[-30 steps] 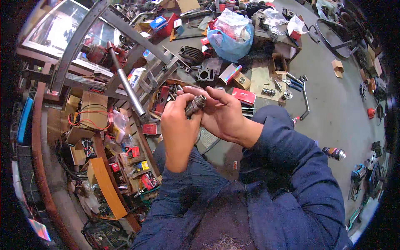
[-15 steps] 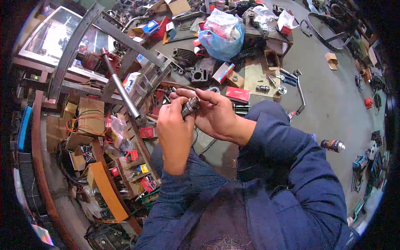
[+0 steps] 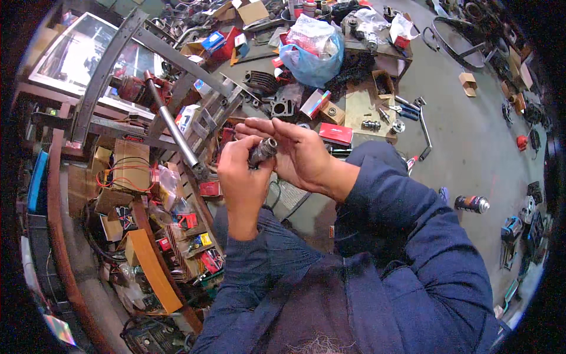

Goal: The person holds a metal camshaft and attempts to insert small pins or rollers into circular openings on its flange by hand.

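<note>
My left hand (image 3: 239, 177) pinches a short steel camshaft (image 3: 263, 151) between thumb and fingers, its round end tilted up and toward the right. My right hand (image 3: 306, 156) is close against it, palm turned to the camshaft and fingers stretched out; whether the palm touches it I cannot tell. Past the hands, another short camshaft (image 3: 371, 125) lies on a flat cardboard sheet (image 3: 364, 100). Near it is a round metal flange (image 3: 398, 126). A red box (image 3: 336, 134) sits just beyond my right hand.
A metal frame (image 3: 103, 82) with a steel tube (image 3: 177, 134) stands left. Parts boxes and an orange-brown board (image 3: 152, 271) fill the lower left. Ahead are an engine cylinder (image 3: 283, 107) and a blue plastic bag (image 3: 315, 62). A spray can (image 3: 471, 204) lies on the floor at right.
The right hand's fingers have straightened and its thumb has lifted off the camshaft. Both hands have shifted slightly left, and the camshaft's end has turned more upward.
</note>
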